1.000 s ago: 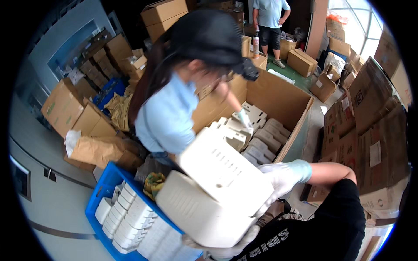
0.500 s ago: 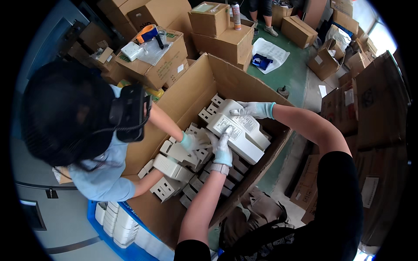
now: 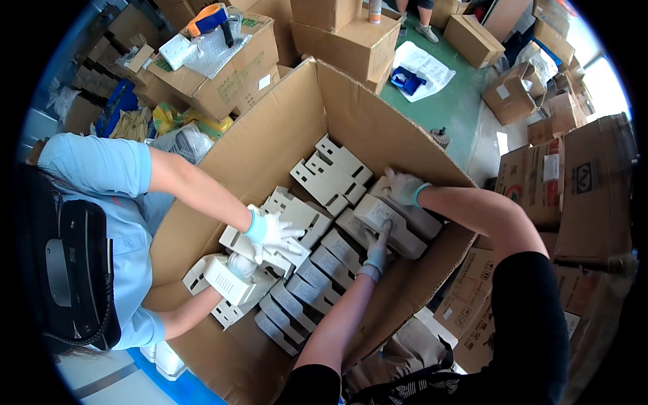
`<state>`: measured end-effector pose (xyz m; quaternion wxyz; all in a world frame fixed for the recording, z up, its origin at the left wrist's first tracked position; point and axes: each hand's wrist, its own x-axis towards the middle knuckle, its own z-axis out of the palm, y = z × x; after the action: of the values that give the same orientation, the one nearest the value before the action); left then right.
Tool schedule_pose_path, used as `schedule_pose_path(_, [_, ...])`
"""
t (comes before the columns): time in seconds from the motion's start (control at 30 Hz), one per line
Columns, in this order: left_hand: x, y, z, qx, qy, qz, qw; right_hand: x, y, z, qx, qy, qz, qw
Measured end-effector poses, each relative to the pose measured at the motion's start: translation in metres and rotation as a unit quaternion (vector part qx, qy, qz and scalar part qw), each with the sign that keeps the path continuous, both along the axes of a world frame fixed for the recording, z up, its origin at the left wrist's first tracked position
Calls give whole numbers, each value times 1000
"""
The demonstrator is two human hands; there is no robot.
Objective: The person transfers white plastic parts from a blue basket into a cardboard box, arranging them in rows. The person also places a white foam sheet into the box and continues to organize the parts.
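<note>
1. Cover (image 3: 226, 282) in white is held by a co-worker (image 3: 133, 239).
2. More covers (image 3: 312, 275) are lined up in the big brown box (image 3: 364, 111).
3. Toward its right side, a labelled cover (image 3: 376, 210) is touched by the left hand (image 3: 378, 251); its grip cannot be told.
4. The next cover (image 3: 417, 213) is touched by the right hand (image 3: 403, 187); its grip is hidden.

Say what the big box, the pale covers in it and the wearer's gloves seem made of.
Big box: matte brown cardboard, by its tan walls and rough cut rim.
Pale covers: probably smooth plastic, given even colour and rounded, moulded-looking corners; painted metal can't be ruled out.
Gloves: likely thin knit fabric, matte, hugging the fingers.
</note>
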<state>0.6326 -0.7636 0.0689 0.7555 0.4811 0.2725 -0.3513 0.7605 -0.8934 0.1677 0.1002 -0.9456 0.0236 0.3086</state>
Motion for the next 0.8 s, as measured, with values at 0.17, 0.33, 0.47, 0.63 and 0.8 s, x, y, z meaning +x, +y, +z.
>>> schedule_pose_path(0.17, [3, -9, 35, -26, -64, -78, 995, -5, -14, 69, 54, -89, 118, 988])
schedule_pose_path(0.33, [-2, 5, 42, 202, -146, -221, 943, -27, -33, 138, 180, -94, 120, 972])
schedule_pose_path(0.47, [-4, 43, 111, 190, -225, -309, 904, -67, -66, 183, 213, -108, 68, 969])
schedule_pose_path(0.63, [-34, 145, 175, 284, -309, -301, 856, -116, -47, 218, 326, -198, 28, 924])
schedule_pose_path(0.8, [-141, 268, 292, 385, -369, -146, 833, -154, 32, 257, 368, -246, 116, 889])
